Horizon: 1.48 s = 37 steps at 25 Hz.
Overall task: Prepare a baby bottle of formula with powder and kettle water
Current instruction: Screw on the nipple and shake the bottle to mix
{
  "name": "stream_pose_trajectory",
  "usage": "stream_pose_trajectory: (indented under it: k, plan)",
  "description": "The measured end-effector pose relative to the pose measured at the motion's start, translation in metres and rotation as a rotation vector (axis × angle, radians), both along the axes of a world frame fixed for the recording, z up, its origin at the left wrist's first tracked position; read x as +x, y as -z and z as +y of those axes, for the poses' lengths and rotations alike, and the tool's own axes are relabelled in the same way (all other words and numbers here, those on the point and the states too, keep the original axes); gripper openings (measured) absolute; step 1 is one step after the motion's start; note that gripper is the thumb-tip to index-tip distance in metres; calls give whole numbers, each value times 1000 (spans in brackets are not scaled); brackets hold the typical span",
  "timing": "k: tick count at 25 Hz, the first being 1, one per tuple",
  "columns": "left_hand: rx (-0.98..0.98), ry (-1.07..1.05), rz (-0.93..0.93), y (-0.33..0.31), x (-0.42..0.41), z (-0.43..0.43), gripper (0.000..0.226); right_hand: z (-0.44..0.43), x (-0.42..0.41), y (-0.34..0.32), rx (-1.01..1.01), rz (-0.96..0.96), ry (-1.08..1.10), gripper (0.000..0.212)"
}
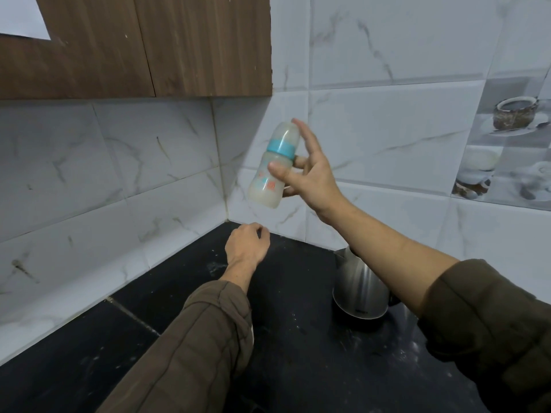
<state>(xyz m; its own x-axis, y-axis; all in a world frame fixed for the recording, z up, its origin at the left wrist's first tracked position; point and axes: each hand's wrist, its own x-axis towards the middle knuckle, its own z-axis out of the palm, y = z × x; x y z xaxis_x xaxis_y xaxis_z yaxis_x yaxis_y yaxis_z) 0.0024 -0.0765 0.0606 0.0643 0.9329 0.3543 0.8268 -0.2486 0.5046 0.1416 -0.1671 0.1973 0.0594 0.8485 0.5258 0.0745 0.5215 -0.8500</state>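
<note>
My right hand (pixel 310 174) holds a baby bottle (pixel 272 165) up in the air before the tiled wall. The bottle has a teal collar and a clear cap, is tilted slightly, and holds milky white liquid. My thumb presses its front, my index finger lies along the cap, and the other fingers are behind it. My left hand (pixel 246 244) hovers below over the black counter (pixel 89 350), fingers loosely curled, holding nothing. A steel kettle (pixel 357 289) stands on the counter under my right forearm, partly hidden by it.
White marble-look tiles (pixel 119 174) form the corner behind the counter. A brown wooden cabinet (pixel 149 46) hangs at upper left. White powder specks lie scattered on the counter. Decorative tiles with cups (pixel 507 138) are at right.
</note>
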Motion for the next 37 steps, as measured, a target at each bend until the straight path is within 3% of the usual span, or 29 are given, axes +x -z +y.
stream_pose_trajectory:
  k: [2,6,7,8,11,12,13,17,19,22,23,27,29,32,33,34,37]
  plan:
    - [-1,8,-8,0,2,0,30,-1,-1,5,16,-34,-11,88]
    - [13,-2,9,-2,-1,-3,35,6,6,-8,22,496,104,87]
    - [15,-7,15,-2,-2,-3,35,7,10,-10,18,513,88,87]
    - [13,-7,17,-2,-3,-2,35,6,13,-10,4,434,50,88]
    - [2,1,-6,-1,-2,-2,29,-3,16,0,-47,-81,-128,89]
    - [0,-4,-17,-2,-1,-3,27,-5,15,5,-40,-171,-152,90]
    - [3,-3,-21,-2,0,-3,26,-5,14,7,-27,-148,-135,90]
    - [12,6,8,-2,-1,-4,34,4,10,-6,46,382,41,91]
    - [4,5,10,-1,-3,-3,32,4,12,-7,33,252,-2,91]
    - [1,-1,11,0,-1,-4,27,-4,10,3,-4,-182,-126,91]
    - [0,-4,10,0,-2,-4,27,-5,8,4,4,-175,-115,91]
    - [19,-3,8,-2,0,-5,33,0,5,-8,25,280,41,92]
    - [12,-5,11,-2,0,-5,31,-3,9,-14,-16,136,-62,90]
    - [-29,-15,-75,0,0,-6,20,-14,13,-9,-82,-284,-273,89]
    - [-30,-18,-76,0,0,-7,20,-14,13,-7,-80,-284,-276,90]
    - [-17,-12,-46,0,0,-7,24,-14,12,-6,-70,-192,-236,91]
    - [10,-1,7,0,0,-5,33,-2,10,-14,-7,323,-38,93]
